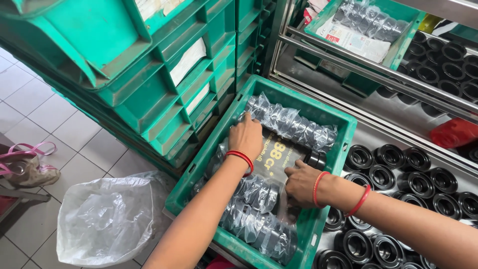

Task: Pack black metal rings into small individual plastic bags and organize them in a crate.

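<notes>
**Both hands in the green crate**

Head view: left hand point(245, 135) rests curled on a wrapped roll point(290, 124) at the far side of the crate point(343, 130). Right hand point(300, 183), fingers bent, presses the dark sheet point(277, 158) at mid-crate; loose black rings point(393, 175) lie right.

Both hands, left hand point(245, 135) and right hand point(300, 182), rest in a crate point(343, 130) on wrapped rolls point(291, 124). Stacked crates point(149, 94) stand left of them, loose rings point(398, 174) right. A bag point(107, 219) lies below left.

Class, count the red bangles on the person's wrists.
3: one on the left wrist over the green crate, two on the right forearm. Others may be hidden.
</notes>
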